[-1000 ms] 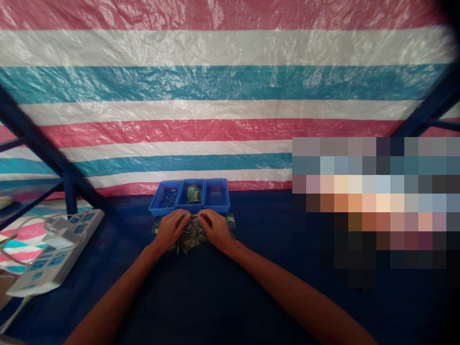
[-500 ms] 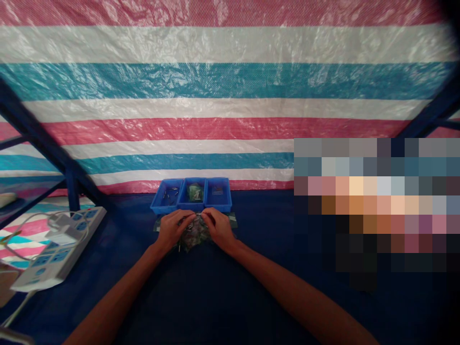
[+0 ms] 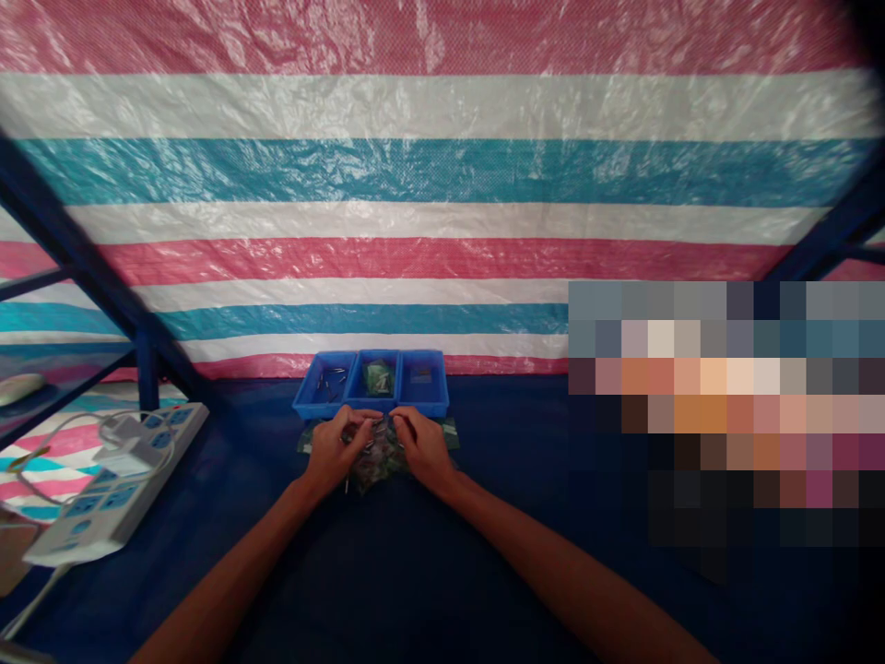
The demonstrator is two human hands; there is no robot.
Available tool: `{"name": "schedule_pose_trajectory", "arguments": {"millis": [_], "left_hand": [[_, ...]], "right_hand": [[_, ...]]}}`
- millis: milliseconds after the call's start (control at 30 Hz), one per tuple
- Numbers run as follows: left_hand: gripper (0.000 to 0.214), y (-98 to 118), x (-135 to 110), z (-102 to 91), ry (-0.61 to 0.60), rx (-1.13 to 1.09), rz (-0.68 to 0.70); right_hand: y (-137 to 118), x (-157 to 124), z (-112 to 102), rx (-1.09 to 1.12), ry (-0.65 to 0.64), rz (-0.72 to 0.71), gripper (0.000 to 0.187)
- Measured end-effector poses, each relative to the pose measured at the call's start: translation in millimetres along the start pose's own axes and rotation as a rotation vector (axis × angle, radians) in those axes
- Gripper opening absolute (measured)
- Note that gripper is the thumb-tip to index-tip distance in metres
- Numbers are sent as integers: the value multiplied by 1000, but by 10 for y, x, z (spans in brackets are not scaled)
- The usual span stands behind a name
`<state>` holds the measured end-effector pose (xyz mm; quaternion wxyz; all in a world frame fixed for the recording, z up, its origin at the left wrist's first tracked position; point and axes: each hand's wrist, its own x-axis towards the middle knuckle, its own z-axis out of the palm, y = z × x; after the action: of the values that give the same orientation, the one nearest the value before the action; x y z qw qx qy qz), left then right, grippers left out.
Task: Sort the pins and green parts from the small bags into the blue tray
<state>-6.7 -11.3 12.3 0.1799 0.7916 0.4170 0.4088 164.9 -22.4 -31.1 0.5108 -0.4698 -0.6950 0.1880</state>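
Both my hands meet over a small clear plastic bag (image 3: 377, 461) of greenish and metal parts lying on the dark blue table. My left hand (image 3: 336, 447) has its fingers curled and pinched at the bag's top. My right hand (image 3: 423, 445) is also closed, its fingertips pressed against the bag close to the left fingers. Something thin and metallic shows between the fingertips, too small to name. Just behind the hands stand three small blue bins: the left bin (image 3: 320, 393) holds thin metal pieces, the middle bin (image 3: 377, 383) holds greenish parts, the right bin (image 3: 423, 382) holds something flat.
A white power strip (image 3: 114, 493) with blue sockets, a plugged-in adapter and white cables lies at the left. A blue metal frame post (image 3: 147, 373) rises behind it. A striped red, white and teal tarp (image 3: 442, 221) closes off the back. A blurred patch covers the right side.
The view has tilted slightly, so everything sits a little lower in frame. My fingers have shifted a little on the bag's top; the hands stay in place.
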Motion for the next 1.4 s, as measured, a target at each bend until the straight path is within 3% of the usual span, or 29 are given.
{"name": "schedule_pose_trajectory", "arguments": {"millis": [167,733,900,1133,1300,1400], "left_hand": [[16,-45,-12,17,-24,55,-33],[23,-102,39,-4,-45,183,126],[24,-151,35,0,0,172,59],[30,-133,35,-6,-25,118,-83],[30,-121,37,21,-101,115,-59],[29,-119,31,33,-83,144,-37]], "right_hand": [[14,-14,1,-3,-1,14,28],[-4,-29,-18,20,19,14,29],[1,-23,-11,22,28,7,28],[6,-15,-3,54,18,-20,27],[9,-15,-3,75,-3,-48,25],[18,-11,4,82,-17,-68,23]]}}
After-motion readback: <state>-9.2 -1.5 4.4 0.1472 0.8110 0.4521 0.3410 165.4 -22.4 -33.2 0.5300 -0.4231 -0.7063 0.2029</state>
